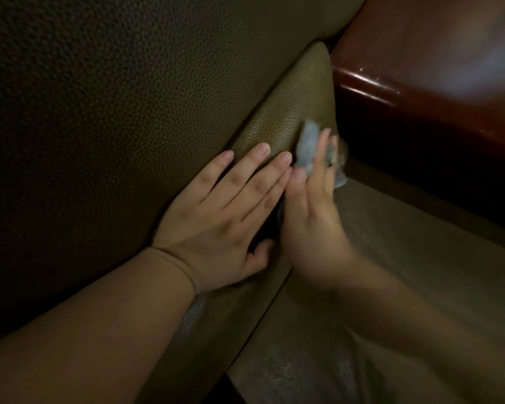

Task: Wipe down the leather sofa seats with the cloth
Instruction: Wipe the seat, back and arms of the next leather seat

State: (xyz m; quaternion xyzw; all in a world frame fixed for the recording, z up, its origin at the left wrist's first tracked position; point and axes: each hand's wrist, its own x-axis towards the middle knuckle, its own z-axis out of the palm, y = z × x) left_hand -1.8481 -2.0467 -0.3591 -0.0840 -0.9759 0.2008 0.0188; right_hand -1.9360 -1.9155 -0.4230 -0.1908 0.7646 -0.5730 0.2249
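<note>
The olive-brown leather sofa fills the view, with a pebbled back cushion (114, 112) at the left and the seat (405, 287) at the lower right. My left hand (216, 217) lies flat with straight fingers on the lower bolster cushion (289, 112), pressing it back from the seat. My right hand (315, 217), blurred by motion, holds a small grey-blue cloth (306, 147) between its fingers in the gap between bolster and seat. Part of the cloth is hidden behind the fingers.
A glossy reddish-brown wooden armrest (420, 68) borders the sofa at the upper right, with a dark gap below it. The crease between back and seat runs diagonally from lower left to the armrest.
</note>
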